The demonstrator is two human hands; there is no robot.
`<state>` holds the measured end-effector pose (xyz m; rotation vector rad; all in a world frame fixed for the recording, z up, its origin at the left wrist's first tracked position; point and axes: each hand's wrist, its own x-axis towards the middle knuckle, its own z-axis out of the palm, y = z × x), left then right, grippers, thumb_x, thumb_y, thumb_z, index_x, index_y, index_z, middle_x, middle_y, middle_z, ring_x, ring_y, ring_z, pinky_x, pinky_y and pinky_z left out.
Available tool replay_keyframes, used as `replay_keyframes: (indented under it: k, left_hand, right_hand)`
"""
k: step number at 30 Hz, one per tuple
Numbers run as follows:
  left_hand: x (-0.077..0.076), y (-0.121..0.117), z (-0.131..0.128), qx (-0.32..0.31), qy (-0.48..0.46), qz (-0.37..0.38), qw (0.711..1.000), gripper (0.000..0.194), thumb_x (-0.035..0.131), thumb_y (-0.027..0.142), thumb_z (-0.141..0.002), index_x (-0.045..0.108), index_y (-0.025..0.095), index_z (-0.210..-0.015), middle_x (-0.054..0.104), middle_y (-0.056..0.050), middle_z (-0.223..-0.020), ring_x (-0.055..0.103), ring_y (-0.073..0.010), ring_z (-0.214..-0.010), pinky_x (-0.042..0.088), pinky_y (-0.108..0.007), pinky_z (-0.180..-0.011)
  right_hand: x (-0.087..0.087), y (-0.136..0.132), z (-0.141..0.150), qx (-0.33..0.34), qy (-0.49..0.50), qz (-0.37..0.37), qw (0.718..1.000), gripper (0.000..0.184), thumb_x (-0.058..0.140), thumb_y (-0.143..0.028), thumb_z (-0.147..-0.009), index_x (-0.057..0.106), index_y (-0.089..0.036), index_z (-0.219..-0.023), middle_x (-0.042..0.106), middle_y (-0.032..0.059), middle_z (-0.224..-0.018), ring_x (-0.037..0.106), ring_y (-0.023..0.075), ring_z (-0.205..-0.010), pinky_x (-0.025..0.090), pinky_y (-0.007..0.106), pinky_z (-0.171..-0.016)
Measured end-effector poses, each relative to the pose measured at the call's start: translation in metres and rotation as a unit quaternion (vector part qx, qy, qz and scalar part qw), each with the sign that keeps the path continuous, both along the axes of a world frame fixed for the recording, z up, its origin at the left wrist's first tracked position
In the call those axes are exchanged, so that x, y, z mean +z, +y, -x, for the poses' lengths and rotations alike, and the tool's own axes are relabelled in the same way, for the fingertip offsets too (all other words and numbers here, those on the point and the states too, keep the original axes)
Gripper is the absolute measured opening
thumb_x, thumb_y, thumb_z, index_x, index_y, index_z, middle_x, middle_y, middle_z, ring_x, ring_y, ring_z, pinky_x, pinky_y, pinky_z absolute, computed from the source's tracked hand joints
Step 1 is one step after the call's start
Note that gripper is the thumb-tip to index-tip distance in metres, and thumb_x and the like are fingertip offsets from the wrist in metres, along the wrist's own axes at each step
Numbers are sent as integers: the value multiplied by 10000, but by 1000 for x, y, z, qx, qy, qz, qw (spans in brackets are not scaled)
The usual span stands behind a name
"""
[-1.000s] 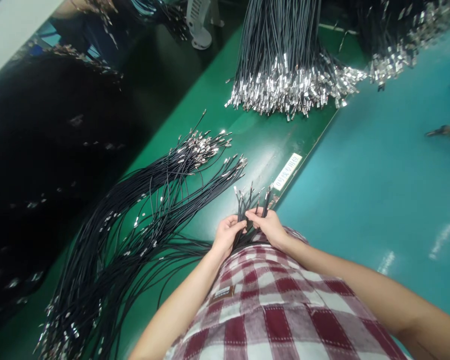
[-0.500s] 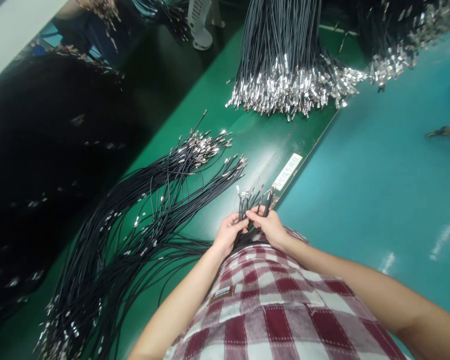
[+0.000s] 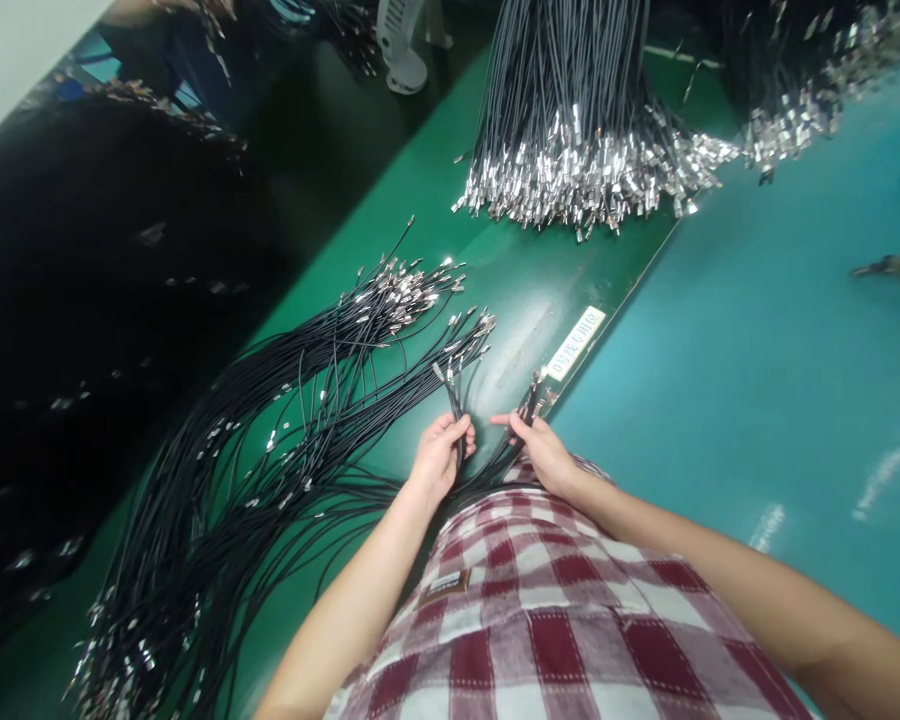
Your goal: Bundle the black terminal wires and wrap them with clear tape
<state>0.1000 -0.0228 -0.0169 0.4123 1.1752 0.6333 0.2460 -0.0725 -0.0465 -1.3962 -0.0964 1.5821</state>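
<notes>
My left hand (image 3: 444, 452) is closed round a few black cables (image 3: 456, 400), whose metal-tipped ends point up and away from me. To its right, my right hand (image 3: 538, 445) grips another small bunch of black cables (image 3: 529, 402) near their terminals, with the index finger stretched out to the left. The cables from both hands run back to the left, low over the table in front of my checked apron. They join a large spread of loose black cables (image 3: 270, 470) on the green table (image 3: 405, 400).
A thick bundle of black cables (image 3: 562, 80) with silver terminals lies at the far side. Another bundle (image 3: 791, 130) is behind it at right. A label (image 3: 577, 342) sticks along the table edge. Dark cable heaps (image 3: 105, 330) fill the left. Part of another person (image 3: 172, 55) shows top left.
My hands have come apart. The left hand has moved left with a few cables, while the right hand stays near the table edge with its own bunch.
</notes>
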Motion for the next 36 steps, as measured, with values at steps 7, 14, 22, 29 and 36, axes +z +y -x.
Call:
replay_keyframes:
  k: [7,14,22,29,36]
  left_hand:
    - [-2,-10,-9,-49,20,-22,998,369,847,370,-602,599,123,-720,612,3,-581,521,-67,-501,397,-180,-498]
    - [-6,-24,-21,-70,61,-55,994,379,859,392,-587,597,126,-648,644,-22,-546,534,-76,-468,408,-192,-487]
    - [-4,-24,-17,-44,60,-21,997,417,897,419,-495,646,127,-655,672,-6,-601,597,-100,-553,471,-216,-590]
    - [-9,-24,-18,4,124,-81,989,388,851,454,-556,670,131,-669,617,21,-569,534,-83,-557,421,-206,-599]
    - [-4,-15,-15,-60,88,-118,987,426,764,524,-680,686,117,-779,582,20,-550,389,-43,-438,276,-196,-467]
  right_hand:
    - [15,5,8,-2,92,-58,994,506,860,-487,-580,594,-211,-910,378,-110,-533,283,63,-444,279,232,-453]
    - [9,2,13,14,-1,-40,999,445,872,-473,-531,606,-169,-718,459,-64,-498,360,83,-447,315,261,-444]
    - [9,3,10,11,-35,-33,999,412,845,-493,-544,679,-152,-705,443,-59,-464,362,94,-470,334,268,-476]
    - [7,2,8,-37,-30,9,999,456,863,-512,-471,656,-186,-712,640,14,-675,554,156,-621,446,286,-570]
    - [10,3,8,-9,32,-4,999,461,809,-580,-564,634,-196,-752,487,-50,-566,426,107,-527,368,248,-507]
